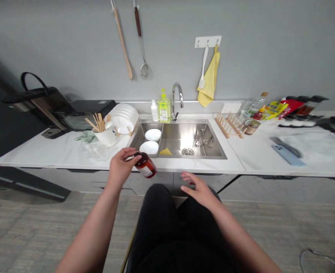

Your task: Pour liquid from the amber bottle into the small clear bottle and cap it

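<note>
My left hand [122, 165] grips a small reddish-brown jar [146, 167] by its dark top. The jar is tilted, with a pale label on its side, and is held in front of the counter's front edge. Apart from it, my right hand [196, 187] hangs over my lap with its fingers spread and nothing in them. Beyond both hands lies the steel sink [222, 154]. Two white bowls [149, 147] sit in the rack at its left side, and a yellow cloth or sponge [165, 151] lies beside them.
Left of the sink stand a white cup [107, 137] of chopsticks and a rack of white plates [124, 113]. Behind are a soap bottle [164, 108] and the faucet [177, 93]. To the right are a wooden rack [225, 128], a lidded jar [252, 127] and a phone [287, 155].
</note>
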Demonstrator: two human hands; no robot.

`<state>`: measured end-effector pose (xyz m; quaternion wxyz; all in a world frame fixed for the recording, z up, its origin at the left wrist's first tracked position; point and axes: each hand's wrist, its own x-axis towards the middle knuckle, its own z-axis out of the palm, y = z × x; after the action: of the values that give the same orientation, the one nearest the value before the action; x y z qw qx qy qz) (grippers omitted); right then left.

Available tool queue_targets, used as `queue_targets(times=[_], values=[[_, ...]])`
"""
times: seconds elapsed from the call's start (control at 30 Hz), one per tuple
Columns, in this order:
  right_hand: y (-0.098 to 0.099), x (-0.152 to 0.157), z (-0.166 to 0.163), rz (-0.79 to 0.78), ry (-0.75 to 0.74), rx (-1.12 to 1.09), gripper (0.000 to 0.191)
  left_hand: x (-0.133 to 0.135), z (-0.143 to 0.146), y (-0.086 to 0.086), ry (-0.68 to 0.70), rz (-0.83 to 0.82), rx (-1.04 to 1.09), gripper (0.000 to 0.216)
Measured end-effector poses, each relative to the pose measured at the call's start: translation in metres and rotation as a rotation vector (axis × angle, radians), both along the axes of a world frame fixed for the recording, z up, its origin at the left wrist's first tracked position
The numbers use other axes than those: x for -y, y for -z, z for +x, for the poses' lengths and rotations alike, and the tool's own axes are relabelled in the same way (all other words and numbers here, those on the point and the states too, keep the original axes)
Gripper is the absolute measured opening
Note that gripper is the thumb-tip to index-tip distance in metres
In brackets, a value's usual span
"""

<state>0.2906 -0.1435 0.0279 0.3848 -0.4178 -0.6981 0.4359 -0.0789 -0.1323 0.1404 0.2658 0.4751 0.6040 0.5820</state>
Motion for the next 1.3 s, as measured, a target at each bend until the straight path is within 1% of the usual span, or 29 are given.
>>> queue_targets(times=[0.07, 0.13, 0.23, 0.3, 0.37, 0.43, 0.5, 0.57, 0.63, 0.67, 0.73, 0.77, 0.8, 0.83, 0.9, 0.93, 1.0, 1.03, 1.1, 1.17, 1.3], values=[[0.019, 0.000, 0.026, -0.068, 0.014, 0.020, 0.053, -0.020, -0.044, -0.009, -0.111, -0.003, -0.095, 0.043], [0.036, 0.004, 0.052, -0.132, 0.042, 0.050, 0.049, -0.042, -0.086, -0.013, -0.261, -0.022, -0.351, 0.040], [0.055, 0.009, 0.084, -0.190, 0.159, 0.031, 0.058, -0.073, -0.137, -0.009, -0.383, -0.091, -0.537, 0.038], [0.062, 0.009, 0.100, -0.205, 0.245, 0.006, 0.061, -0.090, -0.161, -0.004, -0.428, -0.123, -0.591, 0.038], [0.064, 0.005, 0.114, -0.193, 0.315, -0.004, 0.060, -0.104, -0.176, 0.001, -0.460, -0.151, -0.605, 0.037], [0.062, -0.006, 0.125, -0.150, 0.372, 0.002, 0.057, -0.114, -0.186, 0.006, -0.475, -0.166, -0.602, 0.034], [0.054, -0.023, 0.136, -0.081, 0.423, 0.025, 0.054, -0.121, -0.193, 0.009, -0.478, -0.166, -0.609, 0.030], [0.041, -0.047, 0.144, 0.005, 0.471, 0.057, 0.053, -0.123, -0.197, 0.007, -0.467, -0.166, -0.624, 0.030], [0.027, -0.075, 0.149, 0.083, 0.506, 0.087, 0.052, -0.122, -0.192, 0.001, -0.463, -0.150, -0.648, 0.032], [0.020, -0.090, 0.151, 0.108, 0.515, 0.110, 0.052, -0.120, -0.185, -0.003, -0.467, -0.113, -0.672, 0.033], [0.009, -0.119, 0.151, 0.157, 0.530, 0.179, 0.050, -0.115, -0.158, -0.006, -0.467, 0.001, -0.728, 0.031], [0.007, -0.133, 0.149, 0.183, 0.535, 0.223, 0.049, -0.112, -0.139, -0.003, -0.454, 0.069, -0.752, 0.028], [0.006, -0.146, 0.147, 0.205, 0.540, 0.268, 0.047, -0.110, -0.116, 0.003, -0.403, 0.095, -0.742, 0.026], [0.006, -0.157, 0.145, 0.218, 0.542, 0.308, 0.046, -0.109, -0.092, 0.014, -0.349, 0.091, -0.732, 0.025], [0.011, -0.173, 0.142, 0.207, 0.543, 0.342, 0.046, -0.108, -0.045, 0.044, -0.189, 0.042, -0.714, 0.029], [0.014, -0.178, 0.142, 0.186, 0.542, 0.322, 0.046, -0.109, -0.025, 0.061, -0.125, 0.011, -0.692, 0.037], [0.020, -0.184, 0.145, 0.126, 0.543, 0.192, 0.046, -0.112, 0.001, 0.092, -0.064, -0.037, -0.627, 0.054], [0.023, -0.185, 0.148, 0.093, 0.548, 0.096, 0.044, -0.113, 0.007, 0.104, -0.053, -0.052, -0.589, 0.059], [0.027, -0.186, 0.155, 0.043, 0.562, -0.073, 0.041, -0.116, 0.008, 0.117, -0.044, -0.066, -0.515, 0.060], [0.029, -0.187, 0.163, 0.018, 0.569, -0.152, 0.039, -0.117, 0.002, 0.120, -0.034, -0.068, -0.453, 0.059], [0.032, -0.191, 0.169, 0.014, 0.565, -0.177, 0.037, -0.118, -0.005, 0.120, -0.016, -0.062, -0.393, 0.060]])
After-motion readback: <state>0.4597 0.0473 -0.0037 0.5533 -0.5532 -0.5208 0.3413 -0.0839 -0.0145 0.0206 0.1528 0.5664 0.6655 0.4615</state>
